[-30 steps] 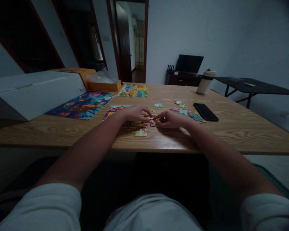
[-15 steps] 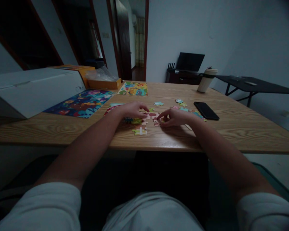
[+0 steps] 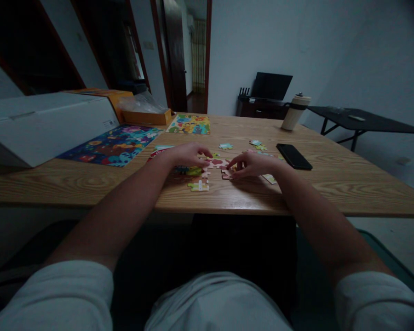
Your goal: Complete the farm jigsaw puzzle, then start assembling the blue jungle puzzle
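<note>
Several joined jigsaw puzzle pieces (image 3: pixel 218 162) with pink and reddish patches lie flat on the table in front of me. My left hand (image 3: pixel 190 155) rests over their left side, fingers apart and fingertips touching them. At the right side, my right hand (image 3: pixel 249 164) has its thumb and index finger on a pink puzzle piece (image 3: pixel 226 174), which sits against the joined ones. A yellow and white puzzle piece (image 3: pixel 198 186) lies nearest the table edge. Both hands partly cover the pieces beneath them.
Loose puzzle pieces (image 3: pixel 225 146) lie beyond my hands. A black phone (image 3: pixel 294 156) and a cream tumbler (image 3: pixel 296 113) stand to the right. On the left are a white box (image 3: pixel 51 124), a dark blue picture sheet (image 3: pixel 113 145), a yellow picture sheet (image 3: pixel 189 124) and an orange box (image 3: pixel 146 117).
My right hand has shifted slightly, uncovering more of a light piece beneath its wrist. The left hand stays over the puzzle. The whole view has moved a little.
</note>
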Available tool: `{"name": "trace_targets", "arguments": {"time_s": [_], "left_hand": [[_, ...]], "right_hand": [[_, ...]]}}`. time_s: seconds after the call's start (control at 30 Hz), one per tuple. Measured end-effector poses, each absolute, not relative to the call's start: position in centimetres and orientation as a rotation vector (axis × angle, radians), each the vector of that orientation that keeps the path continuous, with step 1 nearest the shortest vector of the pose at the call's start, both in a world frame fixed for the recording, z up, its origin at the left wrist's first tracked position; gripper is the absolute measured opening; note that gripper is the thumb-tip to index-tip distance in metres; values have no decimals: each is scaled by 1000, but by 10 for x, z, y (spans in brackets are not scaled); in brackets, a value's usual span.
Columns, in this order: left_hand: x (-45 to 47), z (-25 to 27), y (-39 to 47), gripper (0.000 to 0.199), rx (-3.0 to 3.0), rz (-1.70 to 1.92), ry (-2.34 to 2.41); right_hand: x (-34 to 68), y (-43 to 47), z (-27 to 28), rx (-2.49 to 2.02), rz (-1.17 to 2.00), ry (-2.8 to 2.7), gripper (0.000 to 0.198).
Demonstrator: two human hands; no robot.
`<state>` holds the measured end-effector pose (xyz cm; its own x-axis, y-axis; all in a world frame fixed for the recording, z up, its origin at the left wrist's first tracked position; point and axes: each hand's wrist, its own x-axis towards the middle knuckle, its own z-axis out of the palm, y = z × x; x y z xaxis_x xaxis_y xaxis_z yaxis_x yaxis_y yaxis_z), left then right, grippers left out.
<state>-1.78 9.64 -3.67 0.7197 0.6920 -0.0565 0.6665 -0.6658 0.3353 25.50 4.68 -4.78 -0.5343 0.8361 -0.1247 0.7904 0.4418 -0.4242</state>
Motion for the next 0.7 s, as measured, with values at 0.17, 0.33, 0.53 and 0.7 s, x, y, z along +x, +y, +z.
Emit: {"name": "trace_targets", "arguments": {"time_s": [0.17, 0.33, 0.53, 0.7], "left_hand": [[-18, -35, 95, 53, 2583, 82, 1060], [-17, -32, 93, 53, 2599, 83, 1057], [-17, -34, 94, 52, 2598, 88, 1063], [-17, -35, 95, 53, 2584, 103, 1067]], "right_hand": [[258, 50, -49, -1457, 683, -2579, 58], [259, 51, -51, -1455, 665, -2551, 65], [259, 50, -49, -1461, 670, -2573, 62], [258, 48, -48, -1475, 607, -2625, 59]]}}
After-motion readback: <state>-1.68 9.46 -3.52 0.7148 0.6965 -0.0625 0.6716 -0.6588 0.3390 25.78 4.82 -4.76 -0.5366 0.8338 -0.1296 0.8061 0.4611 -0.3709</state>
